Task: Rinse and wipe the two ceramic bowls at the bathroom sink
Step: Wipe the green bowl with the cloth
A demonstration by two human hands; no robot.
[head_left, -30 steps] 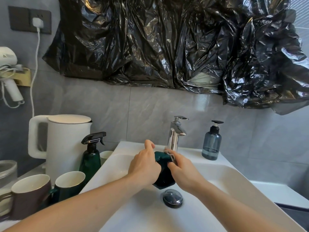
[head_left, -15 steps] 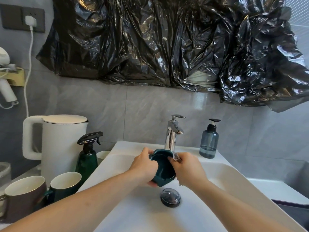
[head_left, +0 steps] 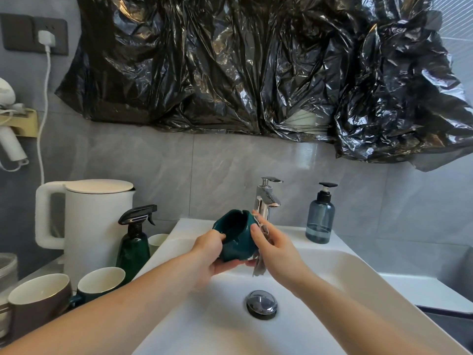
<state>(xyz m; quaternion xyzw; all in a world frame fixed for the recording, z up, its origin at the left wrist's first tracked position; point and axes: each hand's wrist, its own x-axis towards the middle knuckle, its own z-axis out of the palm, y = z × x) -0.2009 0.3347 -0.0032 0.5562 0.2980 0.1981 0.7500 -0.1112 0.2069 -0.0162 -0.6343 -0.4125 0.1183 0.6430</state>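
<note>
This is a home bathroom: a white rectangular ceramic sink (head_left: 332,272) with a chrome single-lever tap (head_left: 266,201) and a chrome pop-up drain plug (head_left: 261,304) sits against grey marbled wall tiles (head_left: 153,160). A translucent blue pump soap bottle (head_left: 320,219) stands on the sink's rim, and a white hairdryer (head_left: 7,129) hangs in a wall holder at the left. Crumpled black plastic sheeting (head_left: 230,67) covers the wall above the sink.

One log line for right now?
left hand: holds green bowl | right hand: cloth against bowl | over sink

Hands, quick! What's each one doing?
Left hand: grips the green bowl from below.
Right hand: holds a grey cloth against the bowl's side.
</note>
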